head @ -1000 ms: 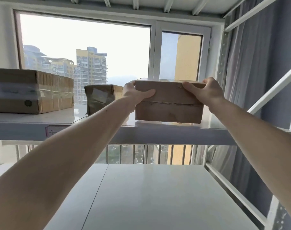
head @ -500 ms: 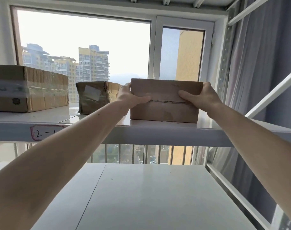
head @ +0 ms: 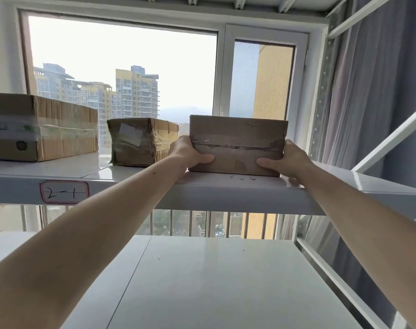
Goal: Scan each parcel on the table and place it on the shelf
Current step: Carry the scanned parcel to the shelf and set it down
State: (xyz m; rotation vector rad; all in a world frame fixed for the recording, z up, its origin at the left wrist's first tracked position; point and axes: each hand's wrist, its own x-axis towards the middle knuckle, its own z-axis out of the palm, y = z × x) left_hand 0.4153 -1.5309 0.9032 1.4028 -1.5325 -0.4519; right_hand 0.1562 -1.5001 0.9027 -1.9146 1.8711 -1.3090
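Parcel [head: 238, 144] sits on white metal shelf [head: 226, 186] facing a window [head: 121, 67], left hand [head: 188, 154] and right hand [head: 287, 161] clamped on its ends, two taped boxes [head: 140, 141] to its left, curtain [head: 368, 91] at right.

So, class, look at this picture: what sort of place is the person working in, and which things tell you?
Probably a small parcel storeroom high in a building. A white metal shelf carries taped cardboard parcels, its front edge bears a handwritten label, and the window looks out on tower blocks.
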